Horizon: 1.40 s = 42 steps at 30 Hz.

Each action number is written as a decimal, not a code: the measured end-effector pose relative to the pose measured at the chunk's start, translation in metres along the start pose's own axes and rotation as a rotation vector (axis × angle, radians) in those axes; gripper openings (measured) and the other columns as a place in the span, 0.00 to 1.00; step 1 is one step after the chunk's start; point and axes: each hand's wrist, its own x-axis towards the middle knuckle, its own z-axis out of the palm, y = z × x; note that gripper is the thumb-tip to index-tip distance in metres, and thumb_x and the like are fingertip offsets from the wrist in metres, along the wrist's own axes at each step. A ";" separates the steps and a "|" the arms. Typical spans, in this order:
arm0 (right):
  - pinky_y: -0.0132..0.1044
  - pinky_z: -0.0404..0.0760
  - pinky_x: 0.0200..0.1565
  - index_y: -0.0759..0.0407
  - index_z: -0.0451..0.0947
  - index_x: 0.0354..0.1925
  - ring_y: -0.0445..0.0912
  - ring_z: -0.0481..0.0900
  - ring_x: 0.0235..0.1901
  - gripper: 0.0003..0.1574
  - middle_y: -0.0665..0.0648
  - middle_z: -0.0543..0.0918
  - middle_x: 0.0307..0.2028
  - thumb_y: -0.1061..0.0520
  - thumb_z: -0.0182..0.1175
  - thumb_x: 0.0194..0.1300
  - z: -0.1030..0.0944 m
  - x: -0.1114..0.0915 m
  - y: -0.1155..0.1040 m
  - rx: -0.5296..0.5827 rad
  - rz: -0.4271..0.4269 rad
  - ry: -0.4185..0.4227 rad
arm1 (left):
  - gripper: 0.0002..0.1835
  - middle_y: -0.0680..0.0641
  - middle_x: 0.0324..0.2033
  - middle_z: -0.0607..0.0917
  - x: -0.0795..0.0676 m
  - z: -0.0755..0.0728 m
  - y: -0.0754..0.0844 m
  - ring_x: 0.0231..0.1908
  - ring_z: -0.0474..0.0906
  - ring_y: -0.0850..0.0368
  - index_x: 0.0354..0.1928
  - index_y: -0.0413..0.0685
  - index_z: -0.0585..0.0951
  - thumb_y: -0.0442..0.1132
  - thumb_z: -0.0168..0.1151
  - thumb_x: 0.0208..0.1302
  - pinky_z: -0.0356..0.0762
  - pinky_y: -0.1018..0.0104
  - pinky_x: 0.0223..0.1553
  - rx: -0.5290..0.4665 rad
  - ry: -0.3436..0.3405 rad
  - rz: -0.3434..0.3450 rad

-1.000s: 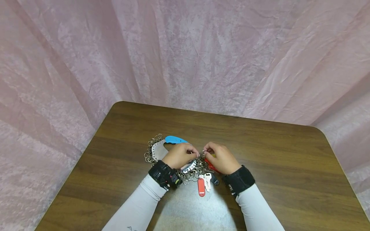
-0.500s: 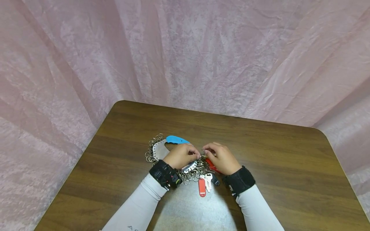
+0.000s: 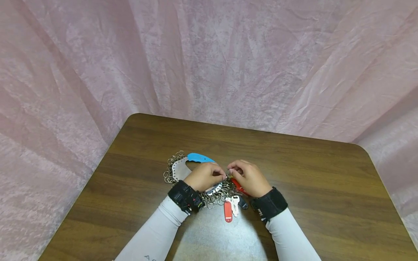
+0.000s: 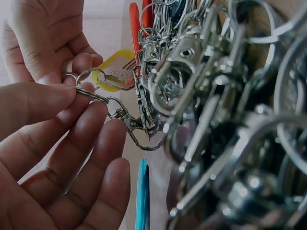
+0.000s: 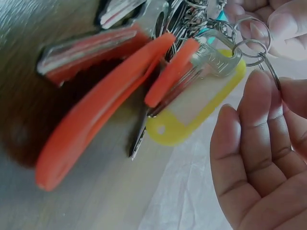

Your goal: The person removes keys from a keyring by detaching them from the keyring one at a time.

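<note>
My left hand [image 3: 205,177] pinches a split key ring [image 4: 93,94] between thumb and forefinger. That ring joins a metal swivel clasp [image 4: 125,118] at the end of a crowded row of clasps. Close on its right, my right hand [image 3: 250,177] pinches a small ring [image 5: 272,72] linked with the others. A silver key [image 5: 218,53] and a yellow-edged key tag [image 5: 199,122] hang from these linked rings. The clasps line the edge of a grey curved plate [image 3: 179,170] with a blue handle [image 3: 200,157]; my left hand covers part of it.
A red key tag [image 3: 228,211], a white-headed key [image 3: 234,206] and a black-headed key [image 3: 243,203] lie below the hands on the wooden table [image 3: 310,174]. Red curved pieces [image 5: 105,115] sit beside the yellow tag. A pink curtain [image 3: 228,65] hangs behind.
My right fingertips have shifted slightly left, towards the left hand. The yellow tag shows a little further left than a second ago. The left hand stays nearly in place.
</note>
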 end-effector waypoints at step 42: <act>0.35 0.80 0.35 0.60 0.78 0.40 0.41 0.77 0.32 0.07 0.51 0.79 0.36 0.67 0.59 0.62 -0.001 0.002 -0.005 0.204 0.061 -0.019 | 0.03 0.60 0.26 0.76 0.003 0.007 -0.003 0.28 0.73 0.65 0.28 0.54 0.82 0.36 0.64 0.56 0.71 0.73 0.31 0.082 0.059 0.085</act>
